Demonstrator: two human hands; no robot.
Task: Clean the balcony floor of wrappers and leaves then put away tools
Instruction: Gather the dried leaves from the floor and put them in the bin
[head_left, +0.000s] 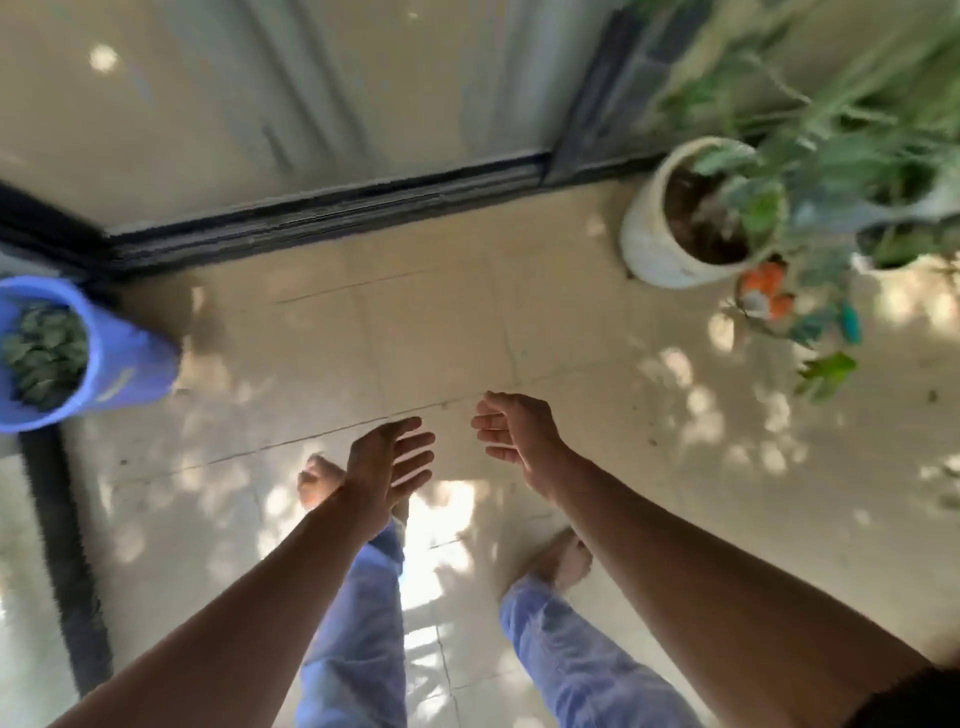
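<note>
Fingers (415, 441) spread, relaxed on both your hands, holding nothing. Leaves (44, 353) sit in blue bucket (130, 364); floor (441, 322) looks swept. Next, likely: stow tools.

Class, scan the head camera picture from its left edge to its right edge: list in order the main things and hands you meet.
Blue plastic bucket full of green leaves → left hand → right hand → white round plant pot with dark soil → orange and white litter on the tiles → green fallen leaf.
</note>
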